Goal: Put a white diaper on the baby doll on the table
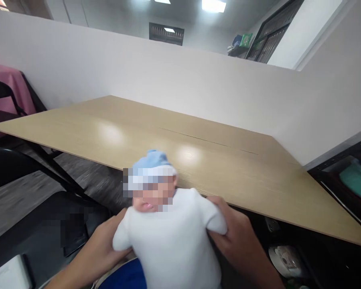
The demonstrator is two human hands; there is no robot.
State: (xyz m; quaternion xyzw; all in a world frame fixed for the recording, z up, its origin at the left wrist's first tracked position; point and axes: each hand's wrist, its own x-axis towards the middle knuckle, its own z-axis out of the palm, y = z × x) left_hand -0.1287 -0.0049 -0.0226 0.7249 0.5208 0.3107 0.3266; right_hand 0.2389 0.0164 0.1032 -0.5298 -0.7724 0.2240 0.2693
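A baby doll (174,237) with a soft white cloth body and a blue and white cap (153,160) is held up in front of me, at the near edge of the table. Its head leans to the left, and pixel blocks cover most of the face. My left hand (114,233) grips the doll around its left-side stub arm. On the other side, my right hand (233,228) is closed around the other stub arm. Parts of my fingers are hidden behind the doll, and its lower end runs out of the picture.
A wooden table (78,128) stretches ahead to a white partition wall (168,76). At lower left, a black chair seat (45,216) bears a dark phone-like object (75,237) and a white box-like object (10,275). A black rack (345,176) stands at right.
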